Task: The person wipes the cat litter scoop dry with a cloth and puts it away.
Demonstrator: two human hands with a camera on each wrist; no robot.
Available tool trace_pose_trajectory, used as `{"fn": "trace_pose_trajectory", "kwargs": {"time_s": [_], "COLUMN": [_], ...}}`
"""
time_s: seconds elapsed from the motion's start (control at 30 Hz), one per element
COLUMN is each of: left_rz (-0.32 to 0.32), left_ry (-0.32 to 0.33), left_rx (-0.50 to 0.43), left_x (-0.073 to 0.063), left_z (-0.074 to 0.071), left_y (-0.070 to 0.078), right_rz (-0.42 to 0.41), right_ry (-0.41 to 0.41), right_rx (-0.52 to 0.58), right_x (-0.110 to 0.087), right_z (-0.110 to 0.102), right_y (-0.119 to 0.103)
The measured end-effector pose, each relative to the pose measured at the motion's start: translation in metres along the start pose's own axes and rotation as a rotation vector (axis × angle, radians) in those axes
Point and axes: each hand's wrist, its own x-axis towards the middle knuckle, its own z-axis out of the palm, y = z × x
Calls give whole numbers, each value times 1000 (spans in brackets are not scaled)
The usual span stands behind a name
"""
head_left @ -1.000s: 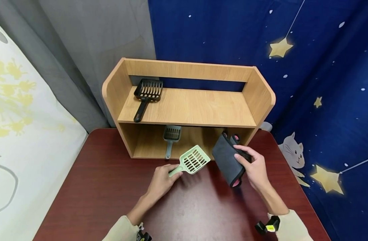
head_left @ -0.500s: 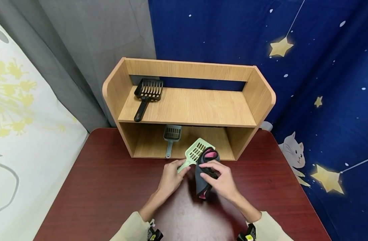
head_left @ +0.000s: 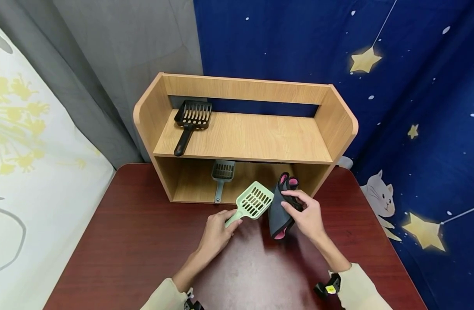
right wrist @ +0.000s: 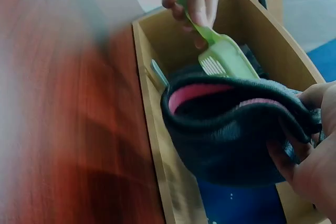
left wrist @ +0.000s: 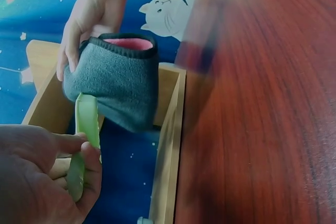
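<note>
My left hand [head_left: 216,234] pinches the handle of a light green slotted litter scoop [head_left: 241,209] between thumb and fingers, its head tilted up above the table. In my right hand [head_left: 310,217] is a folded grey cloth [head_left: 277,217] with black edging and a pink lining, gripped near its right side. The scoop's outer edge overlaps the cloth's left face in the head view. From the left wrist, the green scoop [left wrist: 88,116] appears edge-on against the grey cloth [left wrist: 121,82]. The right wrist view shows the cloth's fold [right wrist: 226,145] gaping, pink inside.
A two-tier wooden shelf [head_left: 244,144] stands at the back of the dark red table [head_left: 144,241]. On its upper tier lies a black litter scoop [head_left: 184,138]; on the lower tier, a grey one [head_left: 219,188] with its handle toward the front edge. Curtains hang behind.
The cloth swung left across the green scoop's head, then back right to the scoop's outer edge. The green scoop shifted and tilted slightly. Both shelf scoops stayed put.
</note>
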Motion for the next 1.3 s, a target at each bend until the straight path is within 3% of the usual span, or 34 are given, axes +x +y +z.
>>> {"fn": "trace_pose_trajectory", "kwargs": {"time_s": [0.2,0.37,0.47,0.6,1.0,1.13,1.3], "left_rz": [-32,-43,-41,-44,-20,-9,-26], "left_ry": [-14,10,24,26,16,32,48], "left_rx": [-47,-61,-69,-98,-98,-65,-40], "left_x": [-2,3,8,10,-1,-2,0], "left_z": [2,4,5,5,6,8,11], "left_y": [-1,-2,-2,0,3,3,0], "right_rz": [-31,-66,-130,-184,14,69,106], "right_ry": [-14,-136,-214,-250,-101,-124,-222], "right_rx": [-19,14,22,4,-16,-28,-73], "right_x": [-7,-24,-30,-30,1,11,16], "right_z": [11,32,41,42,-7,-29,-56], "right_y": [2,-3,-6,-7,3,4,4]}}
